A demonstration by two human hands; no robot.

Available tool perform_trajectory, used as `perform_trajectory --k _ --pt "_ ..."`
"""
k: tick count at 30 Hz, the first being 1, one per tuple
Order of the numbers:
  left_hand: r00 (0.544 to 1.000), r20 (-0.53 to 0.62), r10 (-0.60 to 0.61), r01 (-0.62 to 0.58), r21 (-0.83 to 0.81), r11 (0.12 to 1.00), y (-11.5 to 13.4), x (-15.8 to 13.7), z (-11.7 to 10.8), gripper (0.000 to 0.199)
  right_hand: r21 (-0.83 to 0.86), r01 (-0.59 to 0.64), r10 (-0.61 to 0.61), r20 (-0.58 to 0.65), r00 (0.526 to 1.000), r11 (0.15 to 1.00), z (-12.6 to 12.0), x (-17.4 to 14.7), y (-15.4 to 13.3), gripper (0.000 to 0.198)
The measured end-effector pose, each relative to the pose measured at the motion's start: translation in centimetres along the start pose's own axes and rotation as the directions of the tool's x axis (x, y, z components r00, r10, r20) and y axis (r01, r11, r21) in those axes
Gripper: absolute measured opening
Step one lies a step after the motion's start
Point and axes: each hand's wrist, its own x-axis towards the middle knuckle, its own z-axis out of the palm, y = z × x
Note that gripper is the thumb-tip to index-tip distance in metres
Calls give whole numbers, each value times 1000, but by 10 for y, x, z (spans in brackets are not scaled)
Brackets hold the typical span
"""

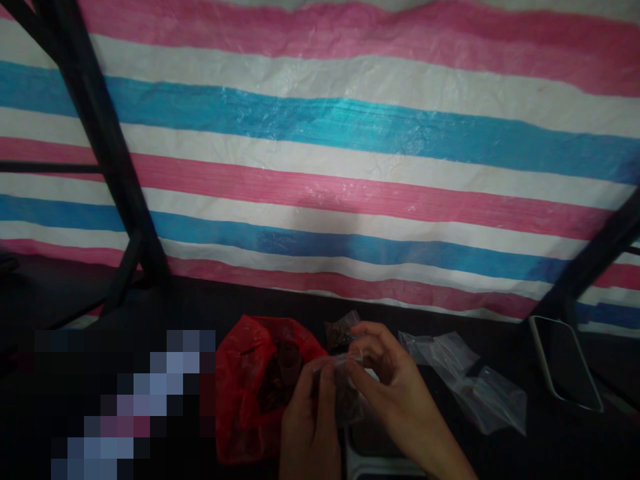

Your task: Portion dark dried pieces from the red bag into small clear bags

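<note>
Between my two hands hangs a small clear zip bag with dark contents in its lower part. My left hand pinches the bag's top edge at its left side, thumb against fingers. At the other end of that edge, my right hand grips it between thumb and fingertips. Left of my hands stands an open red plastic bag, holding dark brown loose pieces and a small clear cup. Another small filled zip bag lies just behind my right fingers.
Several flat clear bags lie to the right on the black table. A phone rests farther right by a black metal frame leg. Below my hands is a light-rimmed object, partly hidden. A striped sheet hangs behind; the lower left is pixelated.
</note>
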Motion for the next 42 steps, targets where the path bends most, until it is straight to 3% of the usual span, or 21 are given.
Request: perform_trajectory --k 17,25,42 --pt "998 -38 -42 43 17 999 0 -1 -7 49 143 -38 34 26 999 989 3 3 4 39" --pt "999 -16 -34 35 46 998 -2 0 -11 48 174 -76 70 41 997 982 2 4 9 53" --pt "999 -31 -8 10 62 998 -6 -1 -12 44 140 -48 58 -69 996 989 5 5 2 56"
